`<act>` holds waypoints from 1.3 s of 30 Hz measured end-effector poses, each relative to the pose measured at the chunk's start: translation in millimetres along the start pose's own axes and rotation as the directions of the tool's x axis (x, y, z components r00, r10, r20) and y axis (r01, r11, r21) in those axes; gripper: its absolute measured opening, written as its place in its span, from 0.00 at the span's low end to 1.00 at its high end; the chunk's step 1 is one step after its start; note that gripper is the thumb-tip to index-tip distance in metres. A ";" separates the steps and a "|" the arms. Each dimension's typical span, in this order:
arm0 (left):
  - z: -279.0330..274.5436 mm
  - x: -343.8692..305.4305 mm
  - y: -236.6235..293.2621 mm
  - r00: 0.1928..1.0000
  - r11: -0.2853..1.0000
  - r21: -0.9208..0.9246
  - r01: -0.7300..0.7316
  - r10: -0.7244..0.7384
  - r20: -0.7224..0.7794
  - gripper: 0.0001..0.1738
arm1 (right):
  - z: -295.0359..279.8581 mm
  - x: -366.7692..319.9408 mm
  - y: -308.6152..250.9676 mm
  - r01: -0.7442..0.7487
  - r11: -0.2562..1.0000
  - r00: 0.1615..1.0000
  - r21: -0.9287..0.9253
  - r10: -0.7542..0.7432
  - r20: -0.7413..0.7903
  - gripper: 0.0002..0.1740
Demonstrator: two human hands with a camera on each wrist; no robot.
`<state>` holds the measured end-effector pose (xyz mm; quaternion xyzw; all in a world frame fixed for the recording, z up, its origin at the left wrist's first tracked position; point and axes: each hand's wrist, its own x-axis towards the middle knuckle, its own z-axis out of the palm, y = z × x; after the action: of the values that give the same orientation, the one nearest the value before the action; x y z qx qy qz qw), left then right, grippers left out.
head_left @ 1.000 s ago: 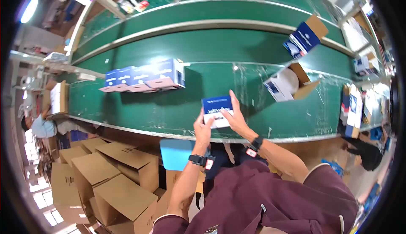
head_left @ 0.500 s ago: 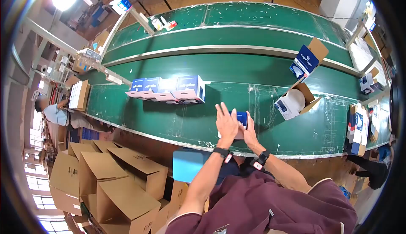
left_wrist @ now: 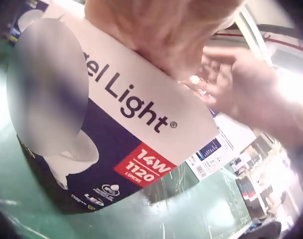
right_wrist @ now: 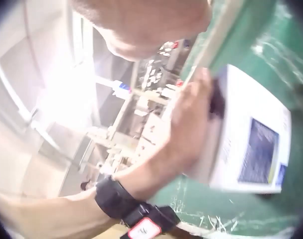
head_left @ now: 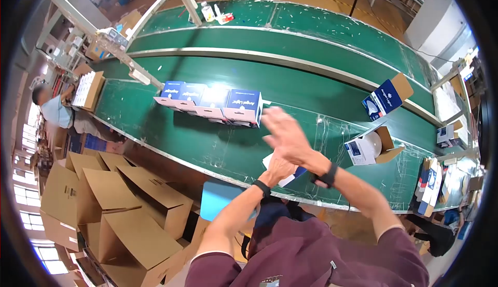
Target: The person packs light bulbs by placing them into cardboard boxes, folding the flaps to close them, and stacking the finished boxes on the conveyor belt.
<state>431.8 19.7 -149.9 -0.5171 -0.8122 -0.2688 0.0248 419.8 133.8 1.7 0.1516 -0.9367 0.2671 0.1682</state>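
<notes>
My left hand (head_left: pixel 281 168) grips a white and blue light bulb box (left_wrist: pixel 141 107) near the front edge of the green table. Its palm covers one side of the box, whose printed face reads "Light" and "14W 1120 lumens" in the left wrist view. Part of the thumb and fingers is hidden. In the right wrist view the box (right_wrist: pixel 261 134) sits tilted, the left fingers (right_wrist: pixel 194 107) along its edge. My right hand (head_left: pixel 288 136), blurred, reaches across over the left with fingers spread and straight, holding nothing.
A row of blue and white boxes (head_left: pixel 210 103) stands left of my hands. To the right are an opened box (head_left: pixel 363 149) with a round white bulb and another opened blue box (head_left: pixel 385 98). Brown cartons (head_left: pixel 140 204) crowd the lower left; a person (head_left: pixel 54 108) works at the far left.
Both hands held the box upright in front; the left hand then passed over it. Now the right hand has swung left across the left hand, and the head view has turned.
</notes>
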 end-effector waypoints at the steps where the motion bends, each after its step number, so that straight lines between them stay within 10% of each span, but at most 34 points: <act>1: 0.9 -5.5 2.1 0.997 0.997 -0.022 0.074 -0.075 -0.028 0.35 | 18.5 27.3 -10.2 0.130 0.991 0.989 -0.032 -0.127 0.070 0.38; 5: -50.0 -17.4 34.9 0.942 0.933 0.151 0.327 -0.335 0.029 0.49 | 104.7 115.2 17.5 0.450 0.888 0.885 -0.095 -0.428 0.185 0.45; 8: -75.0 -29.6 39.9 0.896 0.899 0.018 0.438 -0.438 0.072 0.59 | 153.0 147.0 51.3 0.257 0.944 0.907 -0.207 -0.162 0.388 0.47; 14: -97.1 -19.3 29.5 0.869 0.933 0.029 0.358 -0.344 0.355 0.73 | 159.7 148.3 61.2 0.290 0.944 0.925 -0.160 -0.233 0.300 0.44; 22: -166.6 -88.8 -18.8 0.758 0.757 0.031 0.652 -0.651 -0.041 0.67 | 150.3 169.8 33.8 0.204 0.953 0.926 -0.225 -0.113 0.359 0.44; 25: -197.8 -118.1 -58.3 0.642 0.618 0.180 0.765 -0.755 -0.136 0.67 | 161.3 217.6 -30.1 0.442 0.897 0.874 0.000 -0.430 0.227 0.44; 27: -208.5 -126.0 -93.7 0.625 0.577 0.258 0.775 -0.762 -0.171 0.66 | 212.4 265.8 -78.4 0.722 0.682 0.665 0.122 -0.731 0.150 0.47; 30: -213.2 -133.4 -122.6 0.602 0.551 0.261 0.793 -0.774 -0.194 0.67 | 282.3 330.4 -58.5 0.659 0.739 0.730 0.144 -0.674 0.116 0.47; 32: -210.9 -146.6 -134.4 0.588 0.550 0.213 0.807 -0.780 -0.214 0.67 | 303.1 353.1 -14.5 0.419 0.897 0.811 0.138 -0.438 0.389 0.47; 39: -249.0 -150.1 -213.3 0.554 0.456 0.341 0.822 -0.778 -0.296 0.66 | 325.5 357.8 4.7 0.496 0.868 0.747 0.014 -0.435 0.503 0.51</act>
<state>260.2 -287.9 -72.7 -0.0405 -0.9945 -0.0817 0.0517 20.7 -111.4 -119.4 0.4328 -0.8944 0.1123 -0.0048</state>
